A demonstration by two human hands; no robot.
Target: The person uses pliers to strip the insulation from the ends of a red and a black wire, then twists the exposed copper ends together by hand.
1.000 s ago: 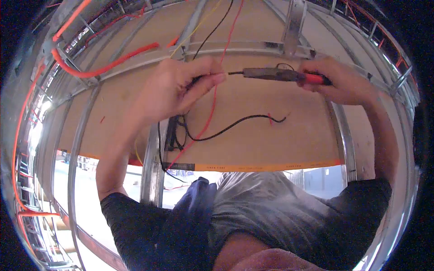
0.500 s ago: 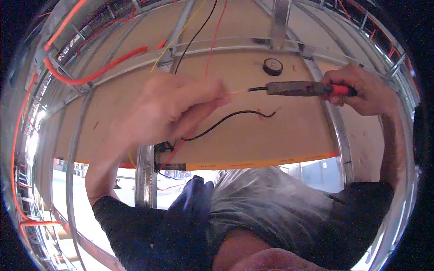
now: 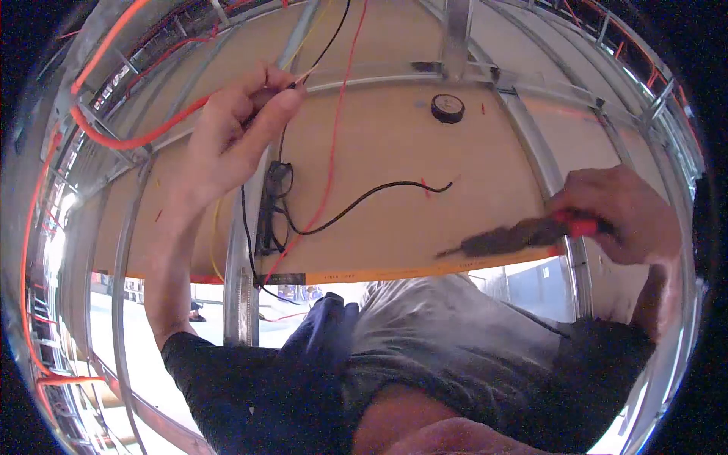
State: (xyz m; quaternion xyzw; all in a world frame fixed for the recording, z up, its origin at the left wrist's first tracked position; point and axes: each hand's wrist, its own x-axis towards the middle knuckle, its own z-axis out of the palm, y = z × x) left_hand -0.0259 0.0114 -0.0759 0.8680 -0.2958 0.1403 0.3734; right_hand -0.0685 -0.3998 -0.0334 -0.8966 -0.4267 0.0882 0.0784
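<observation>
My left hand [image 3: 246, 125] is raised at the upper left, with thumb and fingers pinched on a thin wire [image 3: 306, 76]. Yellow and black wires run close together there, so which one is pinched is hard to tell. In my right hand [image 3: 618, 208], at the right, is a dark-jawed pair of pliers [image 3: 508, 238] with red on the handles. Their jaws point left, and a short thin piece sticks out at the tip. Between the hands, a black wire [image 3: 371, 193] lies curved across the brown board, and a red wire [image 3: 334, 144] hangs down to its left.
A round black roll [image 3: 447, 108], probably tape, lies on the brown board [image 3: 394, 144]. Black-framed glasses [image 3: 277, 205] rest beside a metal stud [image 3: 243, 303]. Metal framing surrounds the board. Thick orange tubing [image 3: 144, 138] curves along the left.
My left hand has moved up and left, away from the pliers, to the hanging wires. My right hand has lowered with the pliers, which now tilt down to the left. The glasses have come into view.
</observation>
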